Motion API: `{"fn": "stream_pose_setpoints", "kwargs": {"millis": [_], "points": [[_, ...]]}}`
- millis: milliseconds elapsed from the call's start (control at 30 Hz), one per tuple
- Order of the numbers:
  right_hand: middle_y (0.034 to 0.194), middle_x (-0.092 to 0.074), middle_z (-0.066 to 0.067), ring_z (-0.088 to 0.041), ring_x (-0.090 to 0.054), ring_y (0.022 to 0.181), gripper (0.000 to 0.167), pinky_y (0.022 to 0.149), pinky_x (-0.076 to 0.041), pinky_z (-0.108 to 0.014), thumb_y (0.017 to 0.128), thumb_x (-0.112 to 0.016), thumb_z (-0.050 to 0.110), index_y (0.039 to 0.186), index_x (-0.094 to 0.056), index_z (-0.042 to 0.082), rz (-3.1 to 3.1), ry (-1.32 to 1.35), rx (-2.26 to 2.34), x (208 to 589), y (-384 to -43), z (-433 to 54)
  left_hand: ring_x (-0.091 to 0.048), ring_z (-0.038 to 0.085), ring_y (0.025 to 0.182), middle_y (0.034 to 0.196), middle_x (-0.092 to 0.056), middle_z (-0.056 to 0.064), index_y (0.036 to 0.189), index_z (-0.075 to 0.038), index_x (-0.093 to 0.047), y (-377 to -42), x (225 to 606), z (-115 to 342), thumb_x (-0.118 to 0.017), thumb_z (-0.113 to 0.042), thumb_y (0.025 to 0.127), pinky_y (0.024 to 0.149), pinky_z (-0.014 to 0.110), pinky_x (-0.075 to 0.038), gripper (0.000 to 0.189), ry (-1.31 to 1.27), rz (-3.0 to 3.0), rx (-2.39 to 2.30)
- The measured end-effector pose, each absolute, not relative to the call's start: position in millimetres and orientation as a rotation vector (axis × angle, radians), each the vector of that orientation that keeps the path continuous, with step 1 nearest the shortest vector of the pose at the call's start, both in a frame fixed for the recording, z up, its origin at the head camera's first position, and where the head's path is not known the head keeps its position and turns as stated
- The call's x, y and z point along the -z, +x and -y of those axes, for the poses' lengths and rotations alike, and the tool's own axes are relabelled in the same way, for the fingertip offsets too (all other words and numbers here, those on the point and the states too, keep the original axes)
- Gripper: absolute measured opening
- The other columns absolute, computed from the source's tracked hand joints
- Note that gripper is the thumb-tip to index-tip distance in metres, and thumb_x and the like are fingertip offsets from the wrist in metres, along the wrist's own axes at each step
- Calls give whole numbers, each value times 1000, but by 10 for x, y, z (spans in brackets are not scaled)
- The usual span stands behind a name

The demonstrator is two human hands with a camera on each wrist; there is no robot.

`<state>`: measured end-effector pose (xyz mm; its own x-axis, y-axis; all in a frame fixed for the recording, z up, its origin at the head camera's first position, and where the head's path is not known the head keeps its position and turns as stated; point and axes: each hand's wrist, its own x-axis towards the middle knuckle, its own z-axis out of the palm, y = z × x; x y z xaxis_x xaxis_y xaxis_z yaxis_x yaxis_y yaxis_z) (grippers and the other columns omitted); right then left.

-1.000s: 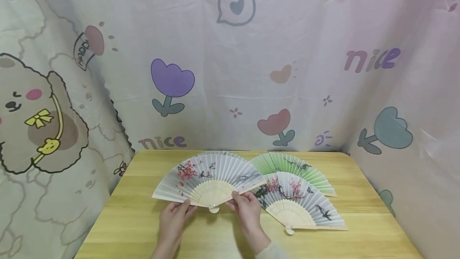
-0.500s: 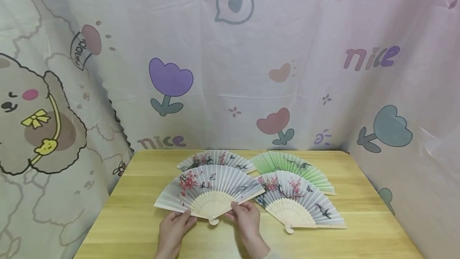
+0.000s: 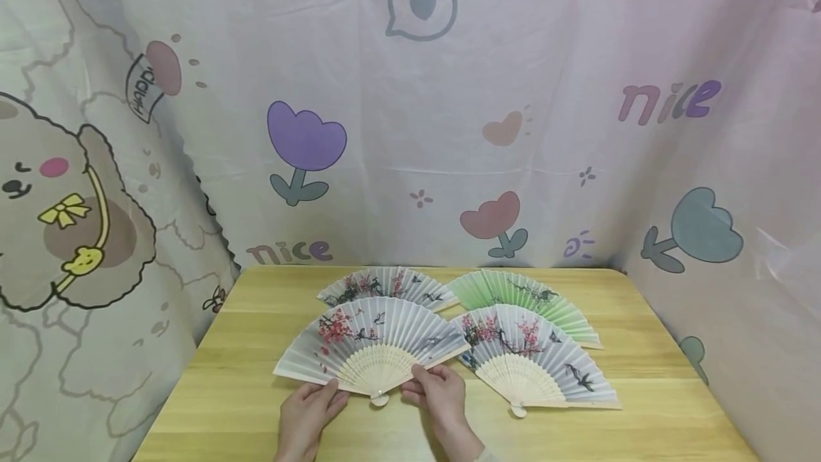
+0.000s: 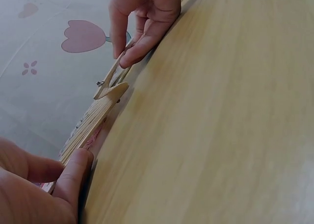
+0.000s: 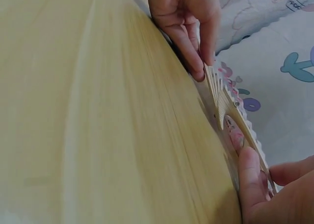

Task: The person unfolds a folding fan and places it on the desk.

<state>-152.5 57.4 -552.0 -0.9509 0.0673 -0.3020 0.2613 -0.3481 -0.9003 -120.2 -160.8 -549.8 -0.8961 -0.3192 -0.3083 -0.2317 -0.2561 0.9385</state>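
A spread grey-white folding fan (image 3: 378,355) with red blossoms is held low over the front left of the table. My left hand (image 3: 306,412) pinches its left outer rib between thumb and fingers; my right hand (image 3: 441,398) pinches the right outer rib. Between the hands, the pivot end points toward me. In the left wrist view the fan's ribs (image 4: 88,123) are seen edge-on, just above the wood. The right wrist view shows the left hand (image 5: 189,23) at the far end and the right hand (image 5: 274,189) nearest. Whether the fan touches the table, I cannot tell.
Behind the held fan lies a spread grey blossom fan (image 3: 391,284). To the right are a green fan (image 3: 526,298) and another grey blossom fan (image 3: 532,369), both spread and overlapping. A printed curtain (image 3: 410,91) hangs behind the wooden table (image 3: 212,376).
Both hands have drawn the held fan toward me and down, uncovering the grey fan behind it. Over the last half second it has barely shifted. The other fans stay put.
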Motion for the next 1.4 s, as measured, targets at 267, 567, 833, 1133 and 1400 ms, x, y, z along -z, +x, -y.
{"fn": "stream_pose_setpoints", "kwargs": {"millis": [267,567,833,1133,1400], "points": [[75,-77,-12,-16,-75,61,22,65,-70,-36,98,-70,5,104,-58,-12,-1720,419,2387,5531,-1501,-633,-79,16,80,90,-78,15,115,25,-57,-1161,5493,1643,-66,-1,102,80,29,-69,31,703,1913,2332],[76,-76,-12,-14,-74,58,23,59,-69,-36,97,-72,7,101,-55,-8,-1728,434,2343,5477,-1471,-663,-79,18,76,86,-78,19,112,25,-57,-1141,5470,1665,-66,0,101,76,30,-69,28,710,1937,2318],[76,-74,-11,-16,-74,57,29,59,-69,-39,96,-73,7,106,-50,-8,-1733,431,2359,5467,-1438,-673,-79,21,77,87,-77,24,122,29,-51,-1124,5474,1681,-67,0,100,76,32,-70,39,716,1950,2312],[70,-71,-6,-15,-73,54,29,59,-69,-38,96,-75,9,99,-49,-2,-1750,428,2331,5496,-1398,-792,-79,23,79,88,-79,15,135,25,-51,-1069,5468,1775,-67,-8,101,74,34,-70,49,807,2075,2298],[74,-73,-7,-14,-71,58,15,60,-69,-33,97,-71,8,97,-62,-4,-1876,352,2287,5366,-1540,-1004,-75,17,72,93,-77,14,135,15,-57,-1221,5169,1766,-63,-15,106,68,30,-69,42,632,2184,2127]]}}
